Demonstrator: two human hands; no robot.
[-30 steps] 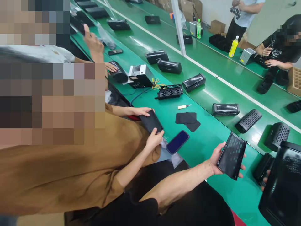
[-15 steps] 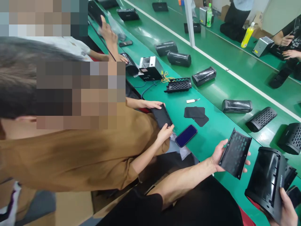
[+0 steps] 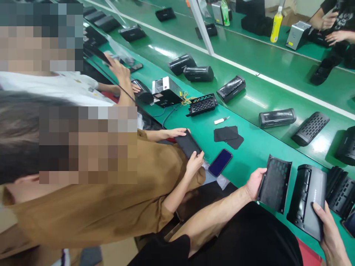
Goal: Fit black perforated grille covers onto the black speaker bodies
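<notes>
My left hand (image 3: 255, 182) grips the left edge of a black perforated grille panel (image 3: 276, 183), held upright just above the green bench (image 3: 249, 162). My right hand (image 3: 328, 229) holds a black speaker housing (image 3: 307, 199) by its lower right corner, close beside the panel. The panel and the housing stand side by side, nearly touching.
A person in a brown shirt to my left holds a black part (image 3: 188, 144) in both hands. A phone (image 3: 220, 162), black fabric pieces (image 3: 227, 135) and a small knife (image 3: 221, 120) lie on the bench. Several speaker housings and grilles sit along the green belt (image 3: 277, 118). More grilles (image 3: 340, 190) lie at right.
My right hand has brought the speaker housing left and down beside the grille panel. My left hand has lowered the panel slightly. The view has tilted a little.
</notes>
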